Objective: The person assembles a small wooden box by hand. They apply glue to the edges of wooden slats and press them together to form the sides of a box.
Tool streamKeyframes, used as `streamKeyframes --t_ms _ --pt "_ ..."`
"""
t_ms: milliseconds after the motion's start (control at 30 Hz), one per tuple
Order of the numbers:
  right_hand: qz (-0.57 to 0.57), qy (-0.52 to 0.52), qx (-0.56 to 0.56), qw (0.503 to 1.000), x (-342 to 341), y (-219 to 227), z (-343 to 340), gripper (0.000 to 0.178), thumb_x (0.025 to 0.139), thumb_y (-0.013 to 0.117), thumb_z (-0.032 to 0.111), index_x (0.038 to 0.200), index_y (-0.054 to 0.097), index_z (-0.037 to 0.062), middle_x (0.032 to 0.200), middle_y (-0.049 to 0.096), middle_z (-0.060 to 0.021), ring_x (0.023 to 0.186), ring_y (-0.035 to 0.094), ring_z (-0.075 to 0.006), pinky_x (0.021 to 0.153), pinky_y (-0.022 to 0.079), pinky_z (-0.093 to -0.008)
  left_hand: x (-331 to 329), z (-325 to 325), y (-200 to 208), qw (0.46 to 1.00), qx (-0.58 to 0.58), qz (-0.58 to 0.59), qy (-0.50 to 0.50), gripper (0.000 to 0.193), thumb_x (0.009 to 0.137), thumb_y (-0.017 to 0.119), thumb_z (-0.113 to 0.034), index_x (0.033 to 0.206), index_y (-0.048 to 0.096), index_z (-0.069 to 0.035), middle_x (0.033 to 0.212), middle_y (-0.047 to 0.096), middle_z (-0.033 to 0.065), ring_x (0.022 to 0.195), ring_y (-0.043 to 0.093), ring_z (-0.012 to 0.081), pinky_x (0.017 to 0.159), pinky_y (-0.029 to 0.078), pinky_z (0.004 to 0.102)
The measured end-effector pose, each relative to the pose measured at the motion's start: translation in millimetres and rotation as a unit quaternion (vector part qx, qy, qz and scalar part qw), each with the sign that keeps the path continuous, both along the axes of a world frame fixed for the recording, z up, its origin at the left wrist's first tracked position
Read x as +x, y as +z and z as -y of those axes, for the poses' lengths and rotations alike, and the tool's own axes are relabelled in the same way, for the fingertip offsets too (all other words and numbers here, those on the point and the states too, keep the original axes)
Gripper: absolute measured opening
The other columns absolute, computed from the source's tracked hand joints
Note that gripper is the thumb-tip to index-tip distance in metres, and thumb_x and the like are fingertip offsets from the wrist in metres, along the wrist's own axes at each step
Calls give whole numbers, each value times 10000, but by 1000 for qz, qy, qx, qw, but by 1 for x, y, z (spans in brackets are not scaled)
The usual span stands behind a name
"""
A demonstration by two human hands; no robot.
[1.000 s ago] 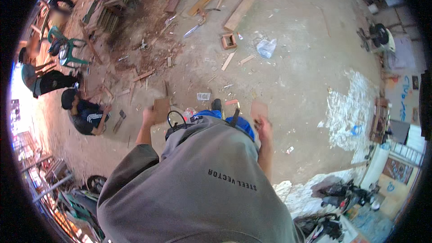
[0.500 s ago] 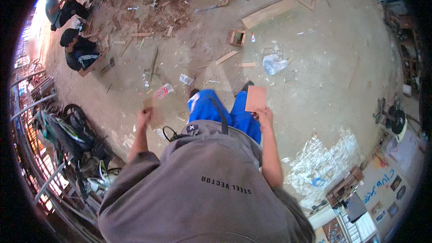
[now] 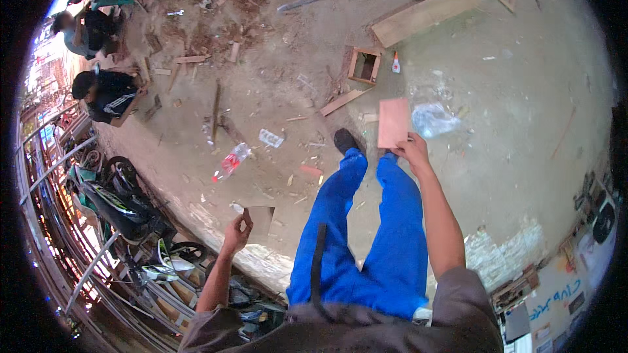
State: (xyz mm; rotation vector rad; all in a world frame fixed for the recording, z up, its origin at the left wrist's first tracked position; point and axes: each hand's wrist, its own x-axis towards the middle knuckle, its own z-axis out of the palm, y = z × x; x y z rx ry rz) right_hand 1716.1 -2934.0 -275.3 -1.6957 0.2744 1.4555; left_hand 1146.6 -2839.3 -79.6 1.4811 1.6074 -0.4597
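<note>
My right hand [image 3: 413, 150] is closed on the lower edge of a flat, reddish-tan rectangular sheet [image 3: 394, 121], held upright over my feet; it looks like sandpaper. Down to the left, my left hand [image 3: 237, 234] pinches a thin grey-brown sheet [image 3: 263, 221] by its left edge. The two sheets are well apart from each other. Beyond the right-hand sheet, a small open wooden box frame [image 3: 364, 67] stands on the floor, with a white glue bottle [image 3: 396, 62] beside it.
A clear plastic bag [image 3: 435, 119], a plastic bottle [image 3: 230, 162] and wood scraps lie on the floor. Long boards [image 3: 425, 14] are farther off. Two people [image 3: 108, 95] crouch at the far left. A motorbike [image 3: 118, 199] stands at the left; a low wall runs at the right.
My view has tipped, showing more of my legs, and my feet have shifted. Both hands still hold their sheets; in the picture the left is lower and the right farther right.
</note>
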Motion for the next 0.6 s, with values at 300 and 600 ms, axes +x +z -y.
streamKeyframes --t_ms 300,600 --pt "83 167 47 981 31 -346 -126 345 849 805 133 1128 689 -34 977 743 -89 886 699 -160 768 546 -319 157 -80 -348 992 25 116 36 133 964 680 -24 1086 639 7 1006 713 62 981 652 121 903 502 315" --pt "71 220 198 952 39 -410 -119 345 845 871 147 1038 640 -22 957 742 -104 772 704 -146 665 583 -304 241 -89 -560 941 58 267 201 337 1006 682 -104 1313 610 16 1247 697 97 1159 635 181 1026 487 356"
